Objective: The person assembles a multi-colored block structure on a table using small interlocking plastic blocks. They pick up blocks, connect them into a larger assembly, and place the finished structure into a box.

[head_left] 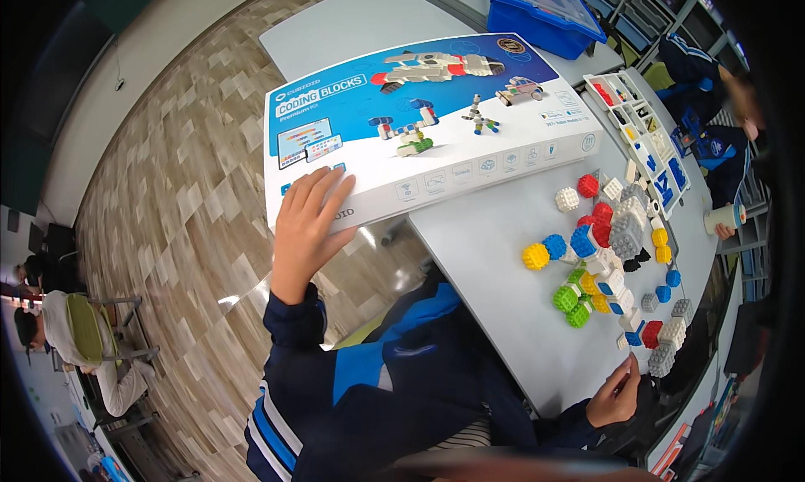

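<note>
My left hand [312, 222] lies on the near left corner of a large white and blue box of toy building blocks [436, 96], its fingers spread over the lid's edge. The box's left end sticks out past the table's edge. On the right, my right hand [616, 394] rests low by the table, fingers bent and close together; anything between them is too small to make out. A small white block [622, 341] lies just beyond its fingertips. Farther up is a heap of knobbly blocks, among them a grey block [626, 235], a green block [565, 298] and a yellow block [535, 256].
A white sorting tray [637, 142] with small coloured parts stands at the table's far right. Behind the box is a blue plastic bin [541, 21]. Across the table a person's hand [731, 218] holds a cup [719, 222]. A green-backed chair [88, 327] stands at far left.
</note>
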`<move>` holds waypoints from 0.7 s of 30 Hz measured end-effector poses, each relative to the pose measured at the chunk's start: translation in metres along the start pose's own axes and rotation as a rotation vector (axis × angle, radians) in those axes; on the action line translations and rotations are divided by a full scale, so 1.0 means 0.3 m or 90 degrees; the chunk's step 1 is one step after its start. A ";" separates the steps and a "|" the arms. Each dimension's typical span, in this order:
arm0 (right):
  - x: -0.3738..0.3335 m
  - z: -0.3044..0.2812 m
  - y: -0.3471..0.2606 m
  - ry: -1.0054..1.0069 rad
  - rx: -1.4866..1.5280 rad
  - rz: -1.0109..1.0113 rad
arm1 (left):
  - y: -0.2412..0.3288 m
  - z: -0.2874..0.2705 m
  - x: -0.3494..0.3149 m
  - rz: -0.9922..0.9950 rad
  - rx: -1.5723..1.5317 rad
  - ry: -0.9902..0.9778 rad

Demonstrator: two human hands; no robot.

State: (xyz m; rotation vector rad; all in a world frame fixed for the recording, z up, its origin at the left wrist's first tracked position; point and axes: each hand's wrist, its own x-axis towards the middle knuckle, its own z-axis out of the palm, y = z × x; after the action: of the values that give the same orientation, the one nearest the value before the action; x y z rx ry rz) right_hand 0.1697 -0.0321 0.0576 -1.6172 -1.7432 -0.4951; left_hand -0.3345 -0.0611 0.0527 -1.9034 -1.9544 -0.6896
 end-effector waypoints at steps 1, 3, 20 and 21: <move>0.002 0.010 -0.020 0.008 0.018 -0.029 | 0.003 0.010 -0.005 -0.011 -0.010 0.005; 0.007 0.042 -0.063 0.021 0.051 -0.092 | 0.014 0.027 -0.017 -0.036 -0.009 0.011; 0.010 0.105 -0.170 -0.029 0.196 -0.177 | -0.159 -0.129 0.257 0.084 0.141 0.142; 0.005 0.102 -0.172 -0.031 0.188 -0.173 | -0.183 -0.141 0.293 0.090 0.140 0.156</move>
State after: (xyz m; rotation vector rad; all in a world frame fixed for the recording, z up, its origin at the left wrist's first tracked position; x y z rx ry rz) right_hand 0.1126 -0.0176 0.0469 -1.2044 -1.9806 -0.3064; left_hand -0.3980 -0.0107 0.1296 -1.7168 -1.6545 -0.6083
